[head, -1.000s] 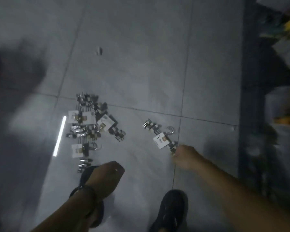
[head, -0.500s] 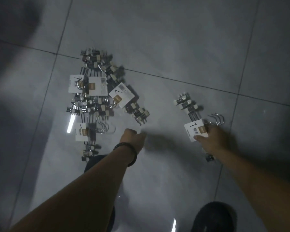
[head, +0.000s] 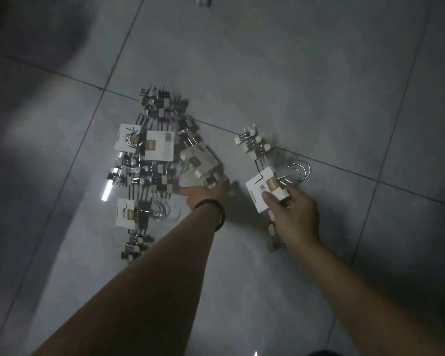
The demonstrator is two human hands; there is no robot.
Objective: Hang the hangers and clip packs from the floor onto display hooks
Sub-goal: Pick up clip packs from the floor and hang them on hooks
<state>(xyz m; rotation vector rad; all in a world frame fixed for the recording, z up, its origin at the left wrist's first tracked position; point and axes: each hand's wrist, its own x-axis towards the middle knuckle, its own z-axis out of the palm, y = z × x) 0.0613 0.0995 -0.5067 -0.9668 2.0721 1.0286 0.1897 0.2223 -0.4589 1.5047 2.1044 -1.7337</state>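
A heap of metal clip hangers with white card labels [head: 149,160] lies on the grey tiled floor. To its right lies a separate clip hanger pack [head: 261,186] with a white label and steel hooks [head: 299,170]. My right hand [head: 290,214] is closed around this pack's middle, thumb on the label. My left hand [head: 208,194], a dark bracelet on its wrist, reaches to the right edge of the heap, fingers on a blurred labelled pack [head: 199,164]; whether it grips the pack is unclear.
The floor is grey tile [head: 293,73] with dark grout lines and a bright light reflection [head: 107,191] left of the heap. A small pale object [head: 203,0] lies at the top edge. The tip of a dark shoe [head: 321,353] shows at the bottom.
The view has dropped closer to the floor. My left hand has reached forward from near my foot to the heap's right edge. My right hand has closed on the separate pack's label.
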